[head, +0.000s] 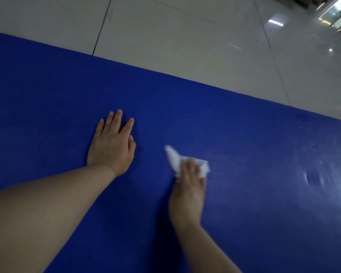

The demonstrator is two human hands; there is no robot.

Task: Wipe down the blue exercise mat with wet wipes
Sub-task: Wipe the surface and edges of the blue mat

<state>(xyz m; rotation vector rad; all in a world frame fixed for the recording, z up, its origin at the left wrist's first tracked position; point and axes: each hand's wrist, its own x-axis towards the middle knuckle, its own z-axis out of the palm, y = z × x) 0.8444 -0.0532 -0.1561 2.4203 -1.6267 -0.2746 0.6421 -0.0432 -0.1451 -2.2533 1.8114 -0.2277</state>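
While the blue exercise mat is lying flat on the pale tiled floor and filling most of the view, a white wet wipe is being pressed against it near the middle, under the right hand; the wipe is being held bunched rather than spread, so it is judged that only a narrow strip is being cleaned with each pass and that patches could be left untouched; one loose corner is sticking out toward the left hand, and it could be folded under or dragged free if the pressure is being applied unevenly; the right hand is blurred, so whether its fingers are curled round the wipe or lying straight on top of it cannot be told; the left hand is being kept flat on the mat, fingers straight and slightly spread, holding nothing, with the forearm stretched forward as a brace; the two hands are being kept apart, the wipe lying between them; a wet sheen is showing at the right of the mat, where a slip is being risked should weight be shifted there.
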